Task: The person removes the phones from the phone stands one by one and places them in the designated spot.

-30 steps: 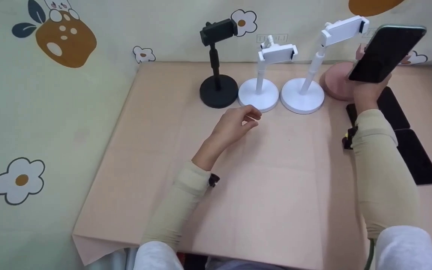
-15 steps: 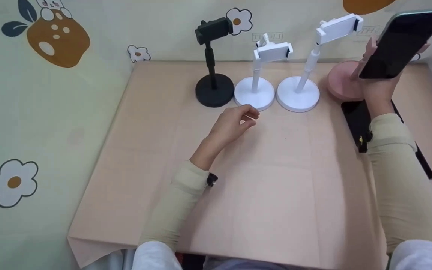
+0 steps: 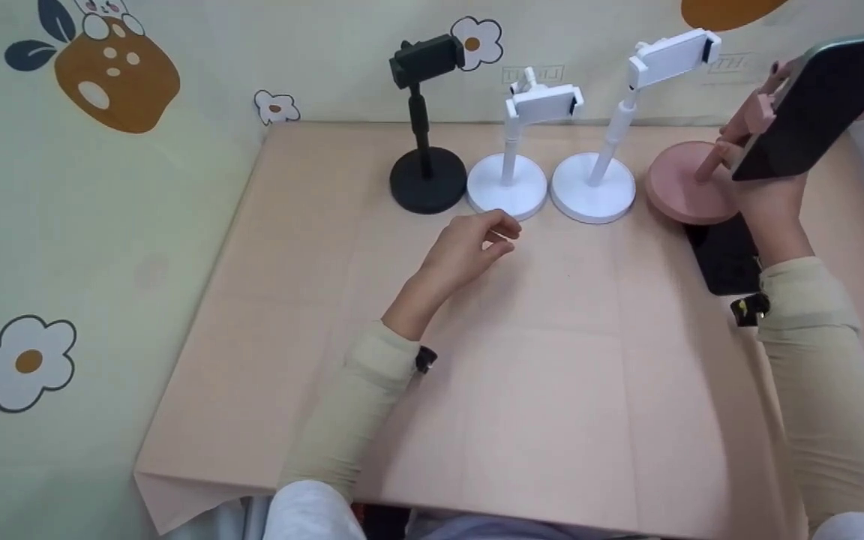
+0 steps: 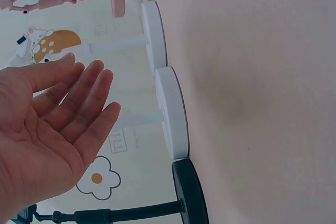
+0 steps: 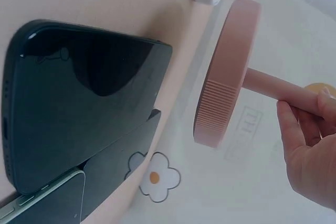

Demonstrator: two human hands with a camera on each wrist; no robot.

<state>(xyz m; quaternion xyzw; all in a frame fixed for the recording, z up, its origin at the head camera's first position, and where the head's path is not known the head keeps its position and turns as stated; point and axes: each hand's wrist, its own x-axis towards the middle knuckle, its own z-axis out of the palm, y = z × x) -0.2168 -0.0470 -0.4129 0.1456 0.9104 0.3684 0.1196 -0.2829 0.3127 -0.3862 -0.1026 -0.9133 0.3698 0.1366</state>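
My right hand (image 3: 773,202) grips the pole of a pink phone stand (image 3: 691,184), fingers wrapped round it under the clamp. A dark-screened phone (image 3: 814,112) sits in that stand's clamp, tilted. In the right wrist view the stand's round pink base (image 5: 228,72) hangs apart from the tabletop, beside several dark phones (image 5: 94,93) that lie flat. My left hand (image 3: 466,247) holds nothing and hovers in front of the shorter white phone stand (image 3: 507,187). In the left wrist view its palm shows, with the fingers (image 4: 86,103) loosely bent.
At the back of the table (image 3: 514,405) stand a black phone stand (image 3: 428,180), the shorter white one and a taller white phone stand (image 3: 595,187), in a row, their clamps holding no phones. Behind them rises a patterned wall (image 3: 357,67).
My right hand has moved to the right with the pink stand and its phone, and the base has come nearer to me. The left hand has stayed nearly still.
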